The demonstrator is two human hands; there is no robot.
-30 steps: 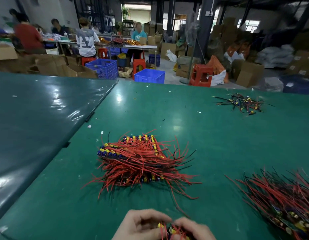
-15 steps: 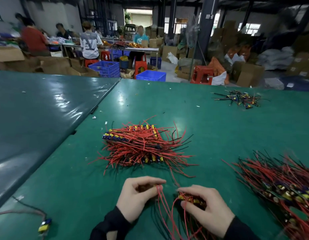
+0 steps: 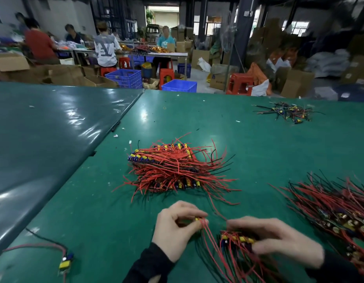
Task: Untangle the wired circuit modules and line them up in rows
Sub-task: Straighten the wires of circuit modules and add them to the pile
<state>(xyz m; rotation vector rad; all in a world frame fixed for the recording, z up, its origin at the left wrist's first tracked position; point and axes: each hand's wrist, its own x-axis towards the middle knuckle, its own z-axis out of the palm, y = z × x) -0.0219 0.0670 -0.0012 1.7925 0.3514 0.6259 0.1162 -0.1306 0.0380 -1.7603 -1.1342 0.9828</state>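
Two bare hands, left hand (image 3: 178,229), right hand (image 3: 279,241), long black sleeves (image 3: 148,266)

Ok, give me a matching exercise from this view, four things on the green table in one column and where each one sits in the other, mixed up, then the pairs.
Things:
1. lined-up stack of modules
2. single loose module
3. small dark-wired tangle
4. big unsorted heap

Places:
A. far right, near the table's back edge
B. near left, alone by the table's front edge
C. middle of the table, beyond both hands
D. right edge of the view, beside the right hand

Pairs: 1-C, 2-B, 3-A, 4-D
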